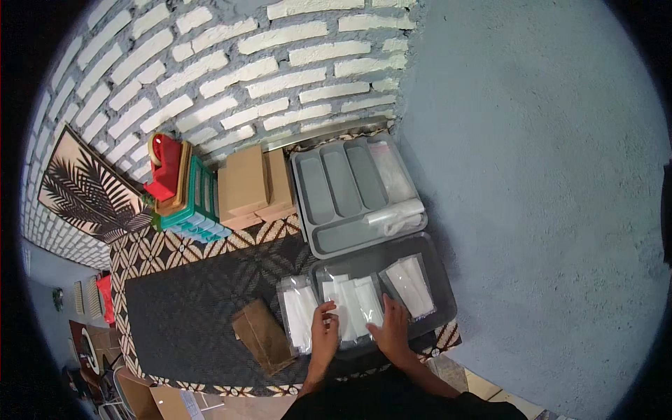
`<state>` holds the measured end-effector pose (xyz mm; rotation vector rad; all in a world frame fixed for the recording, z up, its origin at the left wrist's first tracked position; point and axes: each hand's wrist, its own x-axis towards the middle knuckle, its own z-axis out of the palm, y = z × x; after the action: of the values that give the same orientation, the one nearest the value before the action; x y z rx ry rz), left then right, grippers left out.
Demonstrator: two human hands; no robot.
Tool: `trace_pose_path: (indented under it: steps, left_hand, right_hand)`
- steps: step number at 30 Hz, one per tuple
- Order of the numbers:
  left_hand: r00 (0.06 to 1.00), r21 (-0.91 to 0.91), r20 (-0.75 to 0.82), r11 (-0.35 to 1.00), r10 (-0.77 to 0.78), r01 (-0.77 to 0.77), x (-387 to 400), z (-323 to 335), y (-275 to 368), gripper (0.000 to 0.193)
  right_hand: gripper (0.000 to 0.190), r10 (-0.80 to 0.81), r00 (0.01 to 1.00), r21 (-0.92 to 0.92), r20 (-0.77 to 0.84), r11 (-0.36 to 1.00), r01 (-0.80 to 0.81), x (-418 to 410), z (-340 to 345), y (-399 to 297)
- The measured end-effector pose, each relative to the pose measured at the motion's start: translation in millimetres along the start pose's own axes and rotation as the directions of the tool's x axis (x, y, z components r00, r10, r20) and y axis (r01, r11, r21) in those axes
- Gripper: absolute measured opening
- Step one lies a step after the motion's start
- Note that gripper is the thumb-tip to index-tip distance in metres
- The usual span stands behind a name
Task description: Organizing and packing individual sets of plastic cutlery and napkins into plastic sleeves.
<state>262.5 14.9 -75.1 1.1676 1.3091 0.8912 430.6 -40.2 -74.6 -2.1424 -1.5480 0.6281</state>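
Several clear plastic packets with folded white contents lie before me. My left hand (pixel 325 333), fingers curled and parted, is at the left edge of the middle packets (pixel 350 307), beside the left packet (pixel 298 315). At their right edge is my right hand (pixel 391 325), its thumb and fingers apart. Whether either hand grips the plastic, I cannot tell. The middle packets lie on a dark grey tray (pixel 446 294); another packet (pixel 409 286) rests on its right part. The left packet lies across or beside the tray's left rim. A brown folded pouch or cloth (pixel 264 336) is on the dark mat.
Behind the tray stands a grey compartment organizer (pixel 336 233) with clear plastic bags (pixel 396 218). Cardboard boxes (pixel 244 181), a teal drawer unit (pixel 197 205) and a red tape dispenser (pixel 167 165) stand along the brick wall. A plain wall (pixel 525 184) rises at the right.
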Motion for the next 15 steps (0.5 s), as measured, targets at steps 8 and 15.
trace_pose_path:
  steps: [8, 15]
  left_hand:
    - [0.989, 0.224, 0.149, 0.973, 0.013, -0.047, -18, 12, -6, 0.04]
    - [0.978, 0.439, 0.06, 0.875, 0.198, -0.204, -11, 18, -13, 0.05]
  right_hand:
    - [0.05, 0.255, 0.967, 0.574, 0.025, 0.788, -0.223, 5, -3, 54]
    - [0.03, 0.263, 0.964, 0.412, -0.049, 0.884, -0.22, 14, -19, 66]
